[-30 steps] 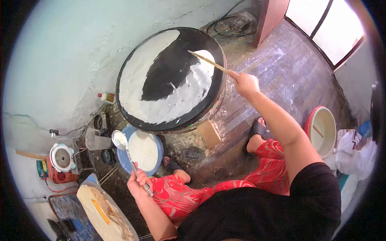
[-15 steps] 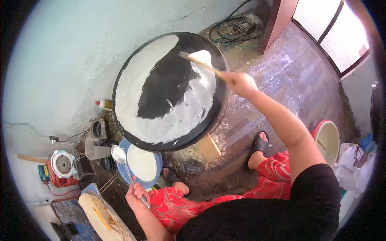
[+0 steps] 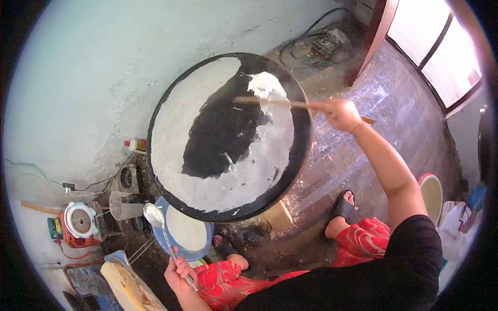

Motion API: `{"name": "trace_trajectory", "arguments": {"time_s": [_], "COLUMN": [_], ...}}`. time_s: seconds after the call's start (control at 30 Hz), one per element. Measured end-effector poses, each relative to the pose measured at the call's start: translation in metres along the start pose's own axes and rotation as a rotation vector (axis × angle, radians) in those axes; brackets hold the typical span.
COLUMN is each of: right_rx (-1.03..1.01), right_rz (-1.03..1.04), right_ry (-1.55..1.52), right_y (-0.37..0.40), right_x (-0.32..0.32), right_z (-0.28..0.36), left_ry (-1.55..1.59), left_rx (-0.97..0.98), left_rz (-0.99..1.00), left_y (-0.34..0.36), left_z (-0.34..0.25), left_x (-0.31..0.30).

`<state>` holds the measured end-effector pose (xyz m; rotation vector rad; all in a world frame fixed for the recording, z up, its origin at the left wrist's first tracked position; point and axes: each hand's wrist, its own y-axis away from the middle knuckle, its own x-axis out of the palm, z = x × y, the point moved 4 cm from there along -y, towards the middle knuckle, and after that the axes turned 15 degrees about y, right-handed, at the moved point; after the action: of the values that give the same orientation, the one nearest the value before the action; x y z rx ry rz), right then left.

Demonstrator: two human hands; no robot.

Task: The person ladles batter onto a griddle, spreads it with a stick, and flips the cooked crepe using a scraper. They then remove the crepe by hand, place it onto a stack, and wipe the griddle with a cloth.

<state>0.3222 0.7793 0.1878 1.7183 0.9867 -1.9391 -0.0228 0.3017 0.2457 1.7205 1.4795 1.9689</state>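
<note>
A large round black griddle point(image 3: 218, 150) fills the middle of the view, with white batter point(image 3: 171, 135) spread in a broad curved band around a bare dark centre. A thicker mound of batter point(image 3: 267, 84) sits at its upper right. My right hand point(image 3: 342, 115) is closed around a long wooden spreader point(image 3: 285, 102), whose far end reaches over the dark centre, just below the mound. My left hand point(image 3: 181, 272) grips a metal ladle point(image 3: 167, 236) by its handle; the bowl is coated white. Beneath the ladle, a blue basin point(image 3: 208, 243) holds white batter.
A clear plastic jug point(image 3: 123, 206), a bottle point(image 3: 136, 145) and a small fan point(image 3: 81, 220) stand left. At lower left lies a stack of flat pale sheets point(image 3: 122, 285). A pale bucket point(image 3: 430, 199) is right, near white bags point(image 3: 454, 228). Cables point(image 3: 311, 36) lie behind.
My right hand has moved right and slightly down, drawing the spreader away from the mound. The view has shifted a little. My left hand still holds the ladle near the basin.
</note>
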Motion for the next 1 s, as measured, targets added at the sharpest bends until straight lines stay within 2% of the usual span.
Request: {"name": "trace_trajectory", "arguments": {"time_s": [0.07, 0.13, 0.17, 0.23, 0.27, 0.33, 0.4, 0.47, 0.5, 0.63, 0.73, 0.8, 0.83, 0.87, 0.93, 0.97, 1.0], "right_rx": [0.080, 0.079, 0.077, 0.253, 0.269, 0.055, 0.064, 0.206, 0.192, 0.150, 0.218, 0.395, 0.489, 0.492, 0.306, 0.309, 0.412], "right_rz": [-0.001, -0.062, -0.065, 0.143, 0.098, 0.040, 0.176, 0.126, 0.112, 0.091, 0.115, 0.169, 0.264, 0.261, 0.139, 0.140, 0.114], "right_ry": [0.041, 0.241, 0.242, 0.003, -0.192, -0.227, -0.012, 0.174, 0.202, 0.293, 0.149, -0.135, -0.115, -0.109, -0.273, -0.264, -0.370], "right_y": [-0.017, -0.054, -0.071, -0.091, -0.086, -0.059, -0.033, -0.029, -0.039, -0.127, -0.158, -0.153, -0.134, -0.119, -0.097, -0.089, -0.082], "right_x": [0.004, 0.001, -0.004, -0.004, 0.004, 0.000, -0.011, -0.001, 0.005, 0.024, 0.030, 0.022, -0.003, -0.001, 0.006, 0.007, 0.007], "right_z": [-0.018, 0.004, 0.022, 0.046, 0.047, 0.037, 0.005, -0.033, -0.036, 0.025, 0.058, 0.053, 0.058, 0.062, 0.064, 0.057, 0.047], "left_ry": [-0.061, -0.054, -0.041, -0.012, 0.017, 0.044, 0.072, 0.008, 0.004, 0.050, 0.028, 0.019, 0.005, -0.009, -0.053, -0.102, -0.100], "left_rx": [0.065, 0.055, 0.046, 0.032, 0.019, 0.003, -0.012, 0.065, 0.061, 0.007, 0.012, 0.011, 0.008, 0.002, -0.009, -0.011, -0.017], "left_rz": [-0.004, -0.002, 0.004, -0.017, -0.040, -0.049, -0.046, -0.063, -0.067, -0.042, -0.038, -0.029, -0.023, -0.018, 0.005, 0.023, 0.027], "left_y": [0.001, 0.001, 0.000, 0.001, 0.002, 0.006, 0.005, 0.005, 0.004, 0.004, 0.004, 0.005, 0.006, 0.007, 0.005, 0.006, 0.007], "left_z": [-0.002, -0.001, 0.000, 0.004, 0.004, 0.003, 0.003, 0.001, 0.000, 0.007, 0.007, 0.004, 0.004, 0.003, -0.005, -0.009, -0.007], "left_x": [-0.001, 0.001, 0.002, 0.004, 0.005, 0.006, 0.007, 0.006, 0.006, 0.014, 0.012, 0.010, 0.009, 0.008, 0.002, -0.001, 0.000]}}
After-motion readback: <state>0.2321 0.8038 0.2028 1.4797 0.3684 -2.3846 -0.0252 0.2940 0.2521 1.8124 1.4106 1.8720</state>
